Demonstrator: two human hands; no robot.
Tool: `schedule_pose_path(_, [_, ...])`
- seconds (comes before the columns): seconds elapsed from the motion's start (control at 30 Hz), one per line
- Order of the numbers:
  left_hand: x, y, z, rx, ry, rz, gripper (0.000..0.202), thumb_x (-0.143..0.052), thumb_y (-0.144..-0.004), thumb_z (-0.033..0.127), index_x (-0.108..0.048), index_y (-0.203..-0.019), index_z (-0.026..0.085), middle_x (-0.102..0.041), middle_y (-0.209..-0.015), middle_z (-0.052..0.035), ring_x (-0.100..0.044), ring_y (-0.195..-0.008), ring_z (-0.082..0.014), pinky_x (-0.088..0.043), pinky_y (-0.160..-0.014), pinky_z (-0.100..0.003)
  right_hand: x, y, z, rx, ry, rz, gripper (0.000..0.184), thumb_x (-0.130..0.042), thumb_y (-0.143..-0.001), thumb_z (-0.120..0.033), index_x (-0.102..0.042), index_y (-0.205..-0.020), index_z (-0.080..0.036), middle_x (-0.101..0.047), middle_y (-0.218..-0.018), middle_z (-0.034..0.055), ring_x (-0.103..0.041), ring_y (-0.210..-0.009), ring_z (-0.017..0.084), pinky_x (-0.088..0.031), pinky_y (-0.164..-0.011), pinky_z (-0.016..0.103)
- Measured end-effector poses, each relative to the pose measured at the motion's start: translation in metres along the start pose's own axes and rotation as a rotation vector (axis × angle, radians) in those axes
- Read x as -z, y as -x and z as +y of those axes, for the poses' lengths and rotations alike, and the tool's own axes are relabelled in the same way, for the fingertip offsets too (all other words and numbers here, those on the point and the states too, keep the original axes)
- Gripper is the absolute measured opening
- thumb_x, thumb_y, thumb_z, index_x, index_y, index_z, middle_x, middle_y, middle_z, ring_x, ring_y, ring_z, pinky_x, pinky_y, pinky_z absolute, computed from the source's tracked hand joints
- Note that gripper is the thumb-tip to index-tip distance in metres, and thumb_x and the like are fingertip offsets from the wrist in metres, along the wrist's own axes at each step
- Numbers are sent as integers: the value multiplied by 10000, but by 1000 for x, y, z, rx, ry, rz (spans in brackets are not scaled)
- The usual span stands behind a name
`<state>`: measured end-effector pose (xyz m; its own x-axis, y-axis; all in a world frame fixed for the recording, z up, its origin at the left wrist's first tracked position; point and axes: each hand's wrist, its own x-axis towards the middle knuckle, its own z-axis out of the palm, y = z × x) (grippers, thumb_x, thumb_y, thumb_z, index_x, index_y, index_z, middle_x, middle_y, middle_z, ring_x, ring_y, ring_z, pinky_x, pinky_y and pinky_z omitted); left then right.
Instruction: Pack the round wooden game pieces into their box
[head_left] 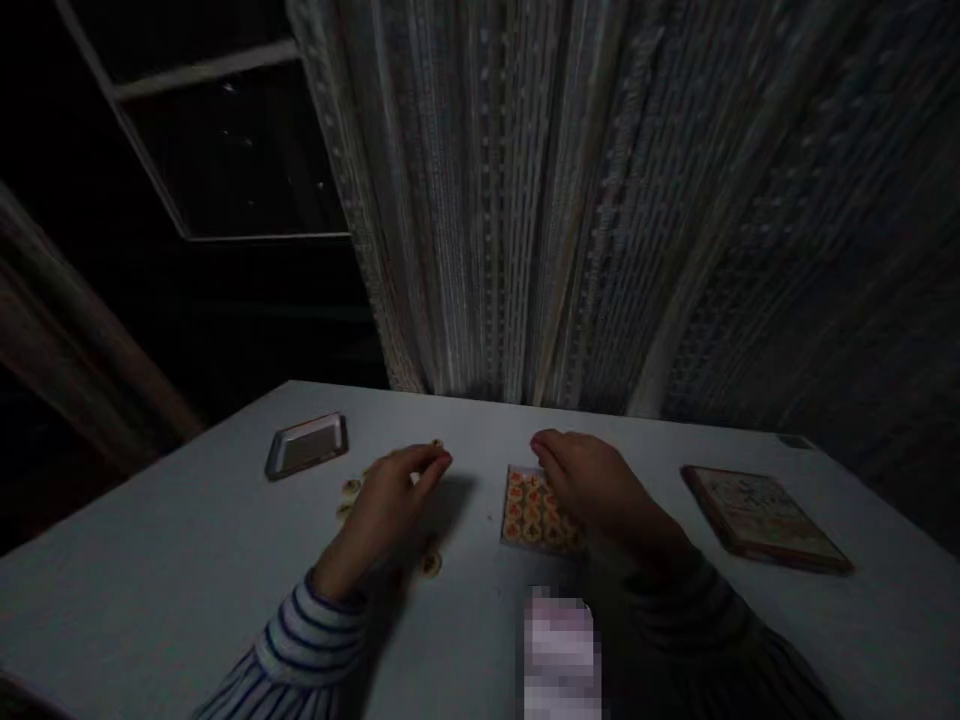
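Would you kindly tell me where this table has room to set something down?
Two patches look bare: left, between the shallow tray and the left sleeve; right, between the right sleeve and the illustrated case. Crowded: loose Chinese chess pieces around the left hand, and the box of pieces under the right hand.

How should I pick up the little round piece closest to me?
Probably pinch the round piece by opposite sides of its rim, coming down from the near side: it looks like a disc lying flat on the table, with its near edge uncovered.
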<state>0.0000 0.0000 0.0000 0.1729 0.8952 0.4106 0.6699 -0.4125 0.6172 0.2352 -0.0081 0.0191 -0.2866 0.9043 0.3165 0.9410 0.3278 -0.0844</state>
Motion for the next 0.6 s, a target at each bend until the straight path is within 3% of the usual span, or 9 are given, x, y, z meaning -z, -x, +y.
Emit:
schedule_pose_path(0.27, [15, 51, -44, 141, -4, 137, 279, -493, -818, 396, -669, -848, 181, -704, -832, -48, -631, -757, -184, -482, -703, -286, -7, 4, -18, 57, -201, -10, 259, -385, -902, -257, -629, -950, -184, -681, -849, 59, -624, -810, 194, -425, -720, 287])
schedule_pose_path(0.47, [34, 64, -64, 241, -33, 144, 262, -474, -811, 387, -622, -761, 177, -680, -737, -32, -615, -696, -181, -467, -658, -284, -18, 5, -32, 59, -399, -17, 236, -420, -862, -281, -634, -924, -204, -684, -836, 38, -626, -774, 175, -447, -699, 282])
schedule_pose_path(0.6, [48, 63, -81, 288, -32, 162, 291, -459, -807, 395, -634, -847, 165, -697, -836, -65, -632, -774, -206, -477, -720, -316, -19, 2, -46, 65, -460, -68, 263, -411, -869, -308, -637, -943, -195, -688, -872, 50, -629, -830, 192, -454, -735, 301])
